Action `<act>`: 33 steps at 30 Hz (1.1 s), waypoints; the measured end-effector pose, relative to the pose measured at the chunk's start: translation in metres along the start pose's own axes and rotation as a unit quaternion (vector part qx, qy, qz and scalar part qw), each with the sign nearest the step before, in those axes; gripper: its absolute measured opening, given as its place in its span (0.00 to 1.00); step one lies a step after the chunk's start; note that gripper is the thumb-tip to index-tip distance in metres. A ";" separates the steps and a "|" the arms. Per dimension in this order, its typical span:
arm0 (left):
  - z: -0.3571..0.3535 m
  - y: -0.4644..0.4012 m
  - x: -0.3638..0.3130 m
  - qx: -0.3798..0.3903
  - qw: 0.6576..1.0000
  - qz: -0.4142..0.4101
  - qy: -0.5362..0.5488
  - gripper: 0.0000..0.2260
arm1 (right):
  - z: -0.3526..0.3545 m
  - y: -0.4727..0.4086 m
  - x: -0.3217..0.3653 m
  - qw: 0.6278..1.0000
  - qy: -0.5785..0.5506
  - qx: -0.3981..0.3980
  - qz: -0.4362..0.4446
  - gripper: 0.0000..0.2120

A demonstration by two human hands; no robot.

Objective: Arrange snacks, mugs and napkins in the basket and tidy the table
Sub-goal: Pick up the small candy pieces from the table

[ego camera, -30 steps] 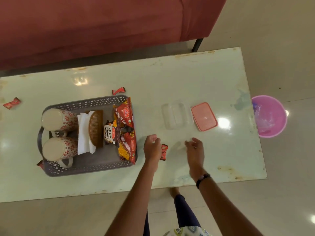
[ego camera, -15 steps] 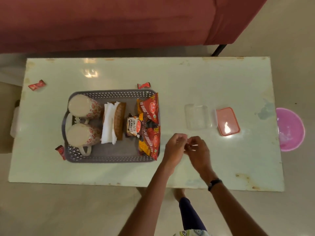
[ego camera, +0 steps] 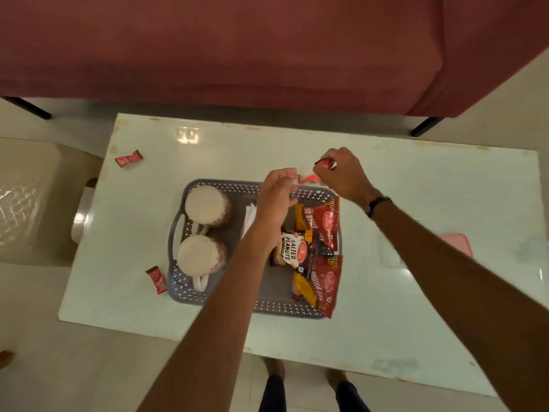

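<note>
Now, hands: two, both over the basket's far rim.
Right hand [ego camera: 341, 171]: fingers pinch one red wrapper [ego camera: 324, 163].
Left hand [ego camera: 274, 197]: fingers loosely curved, holding nothing that shows.
Basket [ego camera: 184, 286]: one, grey, on the table [ego camera: 416, 307].
Mugs: two, near mug [ego camera: 202, 254] and far mug [ego camera: 206, 205], at the basket's left end.
Snack packs: one peanuts pack [ego camera: 289, 248], two red packs [ego camera: 325, 221] at the right end.
Napkins [ego camera: 249, 218]: white stack, mid-basket, count unclear.
Loose wrappers on table: three, one [ego camera: 128, 159] far left, one [ego camera: 157, 279] just beside the basket, one [ego camera: 309, 179] behind its far rim.
</note>
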State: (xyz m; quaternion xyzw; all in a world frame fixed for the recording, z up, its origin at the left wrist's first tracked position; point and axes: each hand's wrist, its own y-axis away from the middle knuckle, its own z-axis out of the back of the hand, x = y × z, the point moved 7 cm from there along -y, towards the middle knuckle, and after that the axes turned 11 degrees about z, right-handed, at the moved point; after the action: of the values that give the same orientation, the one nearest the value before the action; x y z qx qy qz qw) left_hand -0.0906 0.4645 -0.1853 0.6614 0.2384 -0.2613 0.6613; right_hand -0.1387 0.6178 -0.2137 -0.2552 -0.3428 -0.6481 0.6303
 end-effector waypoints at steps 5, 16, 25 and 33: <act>0.054 -0.017 0.008 -0.017 1.000 -0.021 0.006 0.08 | -0.054 -0.038 -0.034 0.968 0.138 0.207 0.020 0.11; 0.114 -0.032 0.004 -0.052 0.991 -0.103 -0.075 0.09 | -0.079 -0.057 -0.032 0.954 0.184 0.238 0.005 0.13; 0.234 -0.004 0.029 -0.225 0.971 -0.075 -0.005 0.09 | -0.112 -0.037 0.140 0.980 -0.028 0.147 0.132 0.11; 0.316 0.010 0.135 -0.362 0.920 0.071 -0.131 0.10 | -0.227 0.007 0.209 0.958 -0.095 0.221 0.159 0.07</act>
State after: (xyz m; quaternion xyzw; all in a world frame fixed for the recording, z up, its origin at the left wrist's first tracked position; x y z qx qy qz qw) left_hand 0.0076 0.1442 -0.2634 0.3523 0.1805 -0.1942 0.8976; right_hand -0.1247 0.3100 -0.1977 -0.2214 -0.4910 -0.4206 0.7301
